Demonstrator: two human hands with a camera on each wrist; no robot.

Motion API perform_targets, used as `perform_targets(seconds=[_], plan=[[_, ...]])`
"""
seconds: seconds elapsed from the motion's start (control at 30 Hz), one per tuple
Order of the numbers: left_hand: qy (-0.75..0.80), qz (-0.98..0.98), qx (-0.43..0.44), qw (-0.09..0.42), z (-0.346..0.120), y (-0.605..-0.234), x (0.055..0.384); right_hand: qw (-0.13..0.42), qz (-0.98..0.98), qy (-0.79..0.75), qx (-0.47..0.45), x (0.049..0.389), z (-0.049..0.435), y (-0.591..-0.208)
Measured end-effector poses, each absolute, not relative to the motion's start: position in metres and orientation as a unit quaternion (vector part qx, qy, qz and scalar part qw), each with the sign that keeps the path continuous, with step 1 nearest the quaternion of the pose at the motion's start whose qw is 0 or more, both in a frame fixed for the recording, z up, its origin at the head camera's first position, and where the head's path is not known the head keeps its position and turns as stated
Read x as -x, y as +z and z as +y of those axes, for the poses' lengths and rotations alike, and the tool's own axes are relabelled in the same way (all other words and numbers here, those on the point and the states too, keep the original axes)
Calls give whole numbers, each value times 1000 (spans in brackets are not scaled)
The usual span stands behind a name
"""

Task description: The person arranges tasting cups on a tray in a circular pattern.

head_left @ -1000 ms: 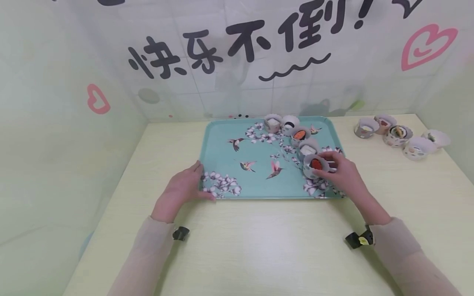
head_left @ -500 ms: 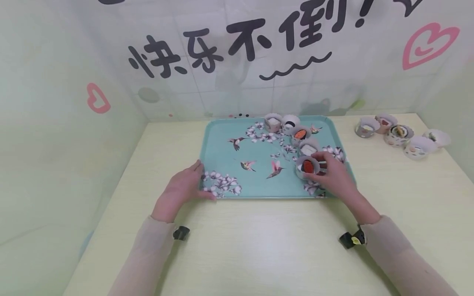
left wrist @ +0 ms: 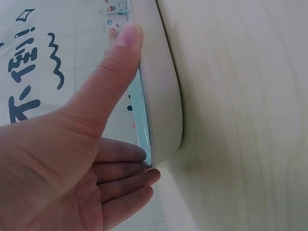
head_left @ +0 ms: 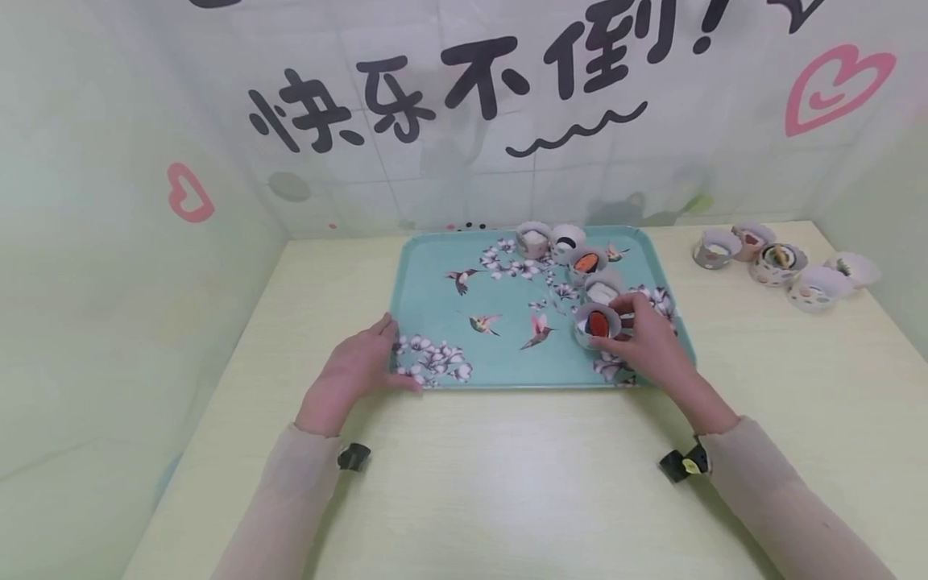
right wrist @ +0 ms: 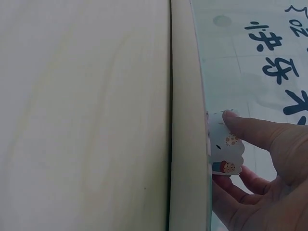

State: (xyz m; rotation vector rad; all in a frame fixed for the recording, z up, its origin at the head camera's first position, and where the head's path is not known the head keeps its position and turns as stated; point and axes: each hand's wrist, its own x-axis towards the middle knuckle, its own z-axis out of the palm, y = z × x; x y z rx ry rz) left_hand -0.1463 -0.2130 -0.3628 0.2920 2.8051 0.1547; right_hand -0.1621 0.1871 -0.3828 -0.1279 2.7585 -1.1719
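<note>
My right hand [head_left: 647, 342] pinches a scalloped paper cup [head_left: 584, 332] between thumb and fingers at the right part of the turquoise tray [head_left: 500, 372]. Inside that cup lies a red-topped piece with a dark band, like sushi. In the right wrist view the cup [right wrist: 222, 149] has cookie prints and stands close to the tray's rim. My left hand [head_left: 360, 362] rests on the tray's near-left corner with straight fingers, thumb along the front edge. The left wrist view shows the thumb and fingertips of this hand [left wrist: 91, 144] touching the rim. Just behind the held cup stands another cup [head_left: 603, 288] with white contents.
A cup with an orange piece [head_left: 586, 264], a white cup [head_left: 568, 240] and a cup with white contents [head_left: 533, 240] continue the curve towards the tray's back. Several more filled cups [head_left: 777, 266] stand on the table [head_left: 507, 483] at the right. A printed wall [head_left: 464, 193] rises behind.
My right hand has moved left with the cup, which now sits nearer the front of the cup with white contents. My left hand has stayed at the tray's corner.
</note>
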Motion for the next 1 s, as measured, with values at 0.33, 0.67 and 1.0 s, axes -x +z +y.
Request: perform_targets(seconds=[0.33, 0.67, 1.0], plan=[[57, 981, -96, 160, -213, -362, 146, 75, 907, -412, 50, 160, 191, -380], [58, 979, -92, 170, -213, -363, 146, 68, 896, -434, 59, 154, 209, -369], [56, 980, -95, 166, -212, -361, 146, 47, 908, -416, 29, 154, 234, -369]])
